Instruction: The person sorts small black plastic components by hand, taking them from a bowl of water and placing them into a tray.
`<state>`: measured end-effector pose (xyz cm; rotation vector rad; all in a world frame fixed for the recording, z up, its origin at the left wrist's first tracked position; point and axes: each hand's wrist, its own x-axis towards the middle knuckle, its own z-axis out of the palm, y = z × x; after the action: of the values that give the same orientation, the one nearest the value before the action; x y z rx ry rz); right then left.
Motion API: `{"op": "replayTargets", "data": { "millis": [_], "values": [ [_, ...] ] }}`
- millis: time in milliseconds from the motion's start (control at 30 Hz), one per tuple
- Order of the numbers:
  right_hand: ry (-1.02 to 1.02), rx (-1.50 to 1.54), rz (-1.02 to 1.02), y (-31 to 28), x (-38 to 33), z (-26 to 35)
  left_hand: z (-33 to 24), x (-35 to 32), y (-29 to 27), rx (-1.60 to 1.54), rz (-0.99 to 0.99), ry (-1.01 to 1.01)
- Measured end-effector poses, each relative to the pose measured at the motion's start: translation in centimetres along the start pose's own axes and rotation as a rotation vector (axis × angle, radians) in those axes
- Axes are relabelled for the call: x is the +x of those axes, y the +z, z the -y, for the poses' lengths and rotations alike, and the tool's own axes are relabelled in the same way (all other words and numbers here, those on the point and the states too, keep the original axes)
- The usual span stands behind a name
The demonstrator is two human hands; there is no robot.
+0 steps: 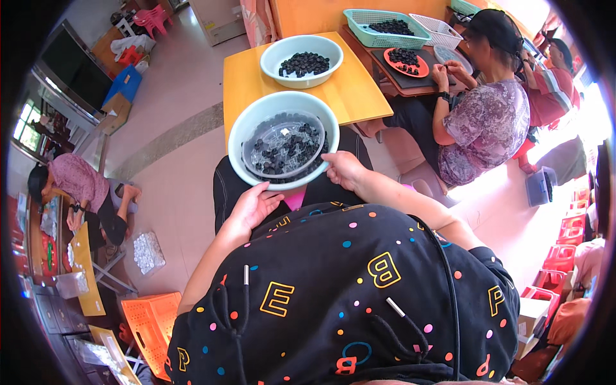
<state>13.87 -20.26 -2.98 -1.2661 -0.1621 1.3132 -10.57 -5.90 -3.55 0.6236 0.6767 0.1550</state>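
Note:
A pale green plastic basin (235,154) rests tilted over my lap, against the near edge of the yellow table (240,83). Inside it lies a round clear plastic tray (246,145) holding many small black pieces (282,154) and thin clear bits; more black pieces show around it. My right hand (345,170) is closed on the basin's near right rim. At the near left rim, the thumb of my left hand (250,206) presses on the edge, its fingers curled below. A second pale basin (270,66) with small black pieces (305,64) stands farther back on the table.
On the right, a person (484,115) works at a dark table with an orange plate (389,55) and a green basket (357,37) of black pieces. Another person (86,186) bends at the far left. An orange crate (151,321) and a clear bag (147,252) sit on the floor.

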Motion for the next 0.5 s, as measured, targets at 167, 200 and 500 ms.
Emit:
{"op": "replayTargets", "data": {
  "millis": [167, 200, 500],
  "values": [
    [-0.047, -0.156, 0.001, 0.2, -1.4, 0.0, -0.5, 0.3, 1.1, -0.056, -0.122, -0.012],
    [-0.037, -0.139, -0.003, 0.3, -1.7, 0.1, -0.3, 0.7, 1.1, -0.117, -0.183, -0.006],
    [-0.172, -0.396, -0.122, -1.4, -1.7, 2.9, -0.7, -0.4, 1.3, -0.088, -0.243, -0.07]
  ]
}}
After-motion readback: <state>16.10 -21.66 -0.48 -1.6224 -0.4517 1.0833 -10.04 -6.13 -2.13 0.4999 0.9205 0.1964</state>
